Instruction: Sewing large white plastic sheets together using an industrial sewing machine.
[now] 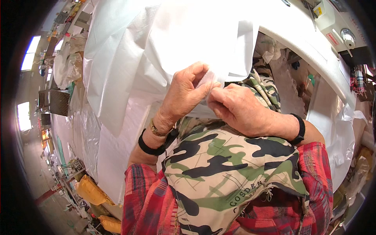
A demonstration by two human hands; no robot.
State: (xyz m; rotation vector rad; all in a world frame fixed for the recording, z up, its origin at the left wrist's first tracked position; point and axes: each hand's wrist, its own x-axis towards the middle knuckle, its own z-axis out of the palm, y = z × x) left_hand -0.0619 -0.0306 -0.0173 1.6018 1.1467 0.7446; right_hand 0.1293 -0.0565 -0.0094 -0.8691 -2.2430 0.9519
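Observation:
A large sheet of white fabric with a faint texture spreads over the table and hangs down toward my lap. My left hand pinches its near edge, thumb and fingers pressed together on a folded bit of the cloth. Right beside it, my right hand is curled with its fingertips closed on the same edge, close to the left thumb. A narrow folded strip of the white fabric shows between the two hands. What lies inside the right fingers is hidden.
At the upper right stands a white sewing machine with a dial. A curved white table edge runs below it. Clear plastic sheeting hangs at the left, near yellow bundles. A camouflage apron covers my lap.

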